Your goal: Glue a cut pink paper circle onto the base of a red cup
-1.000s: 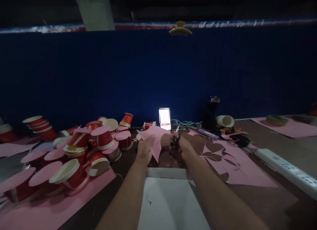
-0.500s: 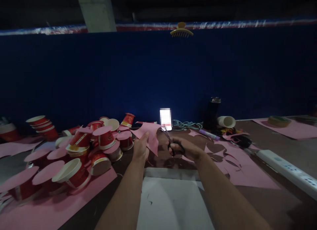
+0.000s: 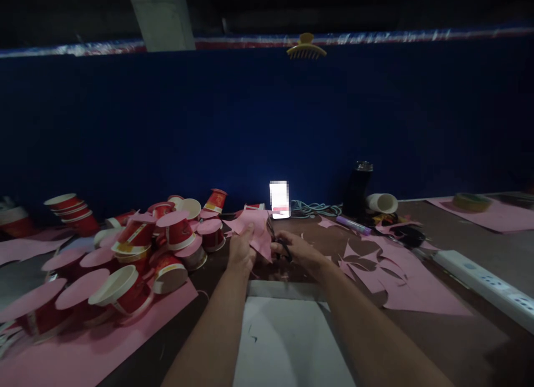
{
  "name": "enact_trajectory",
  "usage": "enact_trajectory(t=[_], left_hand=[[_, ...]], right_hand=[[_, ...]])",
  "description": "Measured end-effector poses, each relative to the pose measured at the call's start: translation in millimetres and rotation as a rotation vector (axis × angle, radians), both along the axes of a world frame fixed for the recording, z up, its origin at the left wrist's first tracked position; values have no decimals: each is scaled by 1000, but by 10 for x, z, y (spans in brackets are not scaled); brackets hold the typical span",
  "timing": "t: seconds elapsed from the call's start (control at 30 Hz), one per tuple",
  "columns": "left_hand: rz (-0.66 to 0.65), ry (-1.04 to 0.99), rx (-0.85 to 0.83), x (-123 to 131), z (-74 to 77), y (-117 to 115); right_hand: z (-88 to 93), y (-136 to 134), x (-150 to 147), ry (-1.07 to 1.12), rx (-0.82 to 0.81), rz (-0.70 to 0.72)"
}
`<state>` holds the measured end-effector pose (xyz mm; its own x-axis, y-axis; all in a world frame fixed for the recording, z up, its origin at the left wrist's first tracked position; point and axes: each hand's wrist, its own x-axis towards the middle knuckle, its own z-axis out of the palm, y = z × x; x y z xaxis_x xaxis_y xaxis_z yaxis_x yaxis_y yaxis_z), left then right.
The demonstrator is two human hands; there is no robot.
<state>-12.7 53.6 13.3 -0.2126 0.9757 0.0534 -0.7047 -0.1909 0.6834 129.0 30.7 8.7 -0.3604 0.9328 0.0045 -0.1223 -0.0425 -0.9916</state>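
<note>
My left hand (image 3: 242,250) pinches a piece of pink paper (image 3: 259,231) with an uneven outline, thumb on top. The paper is held up above the table's middle. In my right hand (image 3: 298,247) are black-handled scissors (image 3: 285,250), fingers through the loops. Their blades lie against the paper's right edge; whether they are open or closed there I cannot make out. Below both hands is a white box or board (image 3: 287,337) with a raised far edge.
Red paper cups (image 3: 177,234), several topped with pink discs, crowd the left. Pink paper scraps (image 3: 411,281) and a power strip (image 3: 488,284) lie right. Behind stand a lit screen (image 3: 279,198), a dark flask (image 3: 357,189), a purple marker (image 3: 352,226) and a blue partition (image 3: 208,114).
My right hand has moved left with the scissors, bringing the blades to the paper's right edge. The paper has shifted slightly and turned in my left hand.
</note>
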Motion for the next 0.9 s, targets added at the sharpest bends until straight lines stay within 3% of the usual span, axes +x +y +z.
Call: enact_trajectory(t=[0.3, 0.9], left_hand=[[-5, 34, -49, 23, 9, -35], [-21, 14, -68, 38, -42, -10]], right_hand=[[-11, -34, -35, 84, -10, -99], [-106, 29, -89, 13, 68, -45]])
